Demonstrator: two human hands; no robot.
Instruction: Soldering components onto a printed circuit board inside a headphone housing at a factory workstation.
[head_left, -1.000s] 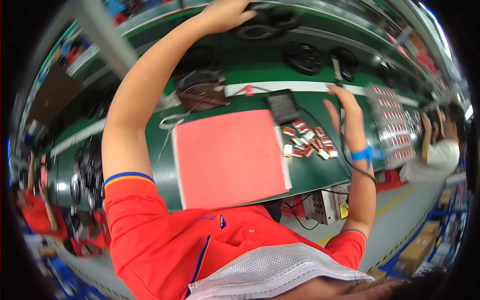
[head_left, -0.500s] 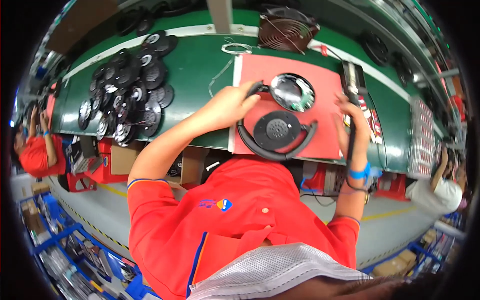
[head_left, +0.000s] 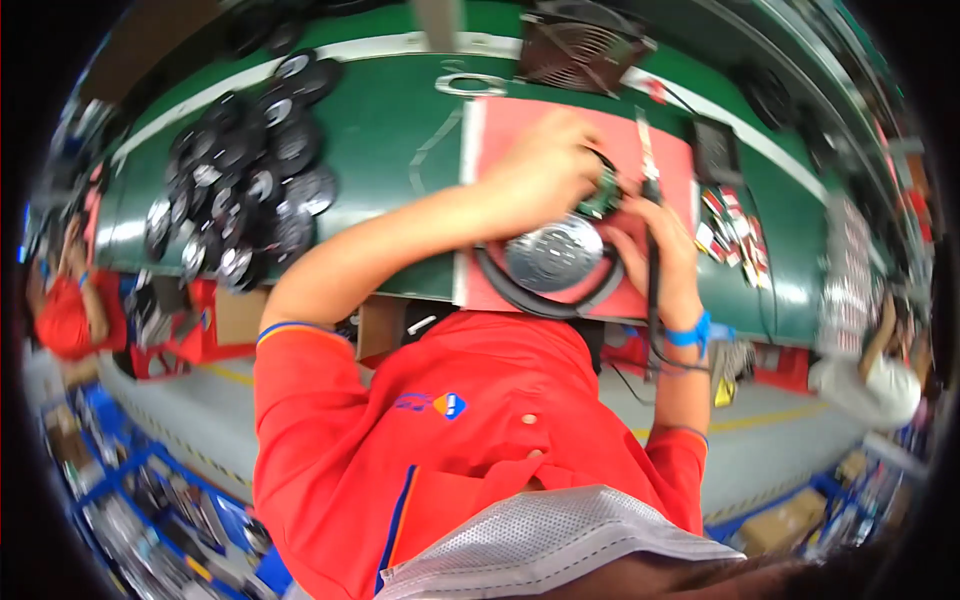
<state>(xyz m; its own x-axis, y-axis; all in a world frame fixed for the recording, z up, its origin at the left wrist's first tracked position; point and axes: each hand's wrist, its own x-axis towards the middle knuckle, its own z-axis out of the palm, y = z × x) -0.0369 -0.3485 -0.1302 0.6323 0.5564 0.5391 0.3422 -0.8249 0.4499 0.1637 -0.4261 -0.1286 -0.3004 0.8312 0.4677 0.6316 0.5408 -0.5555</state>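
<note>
A headphone lies on the red mat (head_left: 510, 118), its dark curved headband (head_left: 530, 303) toward me. One round ear cup (head_left: 553, 258) shows a shiny face inside the curve. Just beyond it, my left hand (head_left: 545, 165) has its fingers closed round the other, open ear cup (head_left: 602, 192), where green circuit board shows; the fingers hide much of it. My right hand (head_left: 662, 235) is beside that cup, gripping a soldering iron (head_left: 650, 170) by its dark handle, with the metal end pointing away from me. Its black cable runs back along my forearm.
Many loose black round speaker parts (head_left: 240, 180) are heaped at left on the green table (head_left: 390, 110). A brown fan (head_left: 580, 50) stands at the back. Small red-and-white pieces (head_left: 735, 235) and a black box (head_left: 715, 150) are at right, with stacked trays (head_left: 845, 265) beyond.
My left hand has moved right and away from me onto the open ear cup. My right hand has come left with the soldering iron. The nearer cup now shows a shiny face.
</note>
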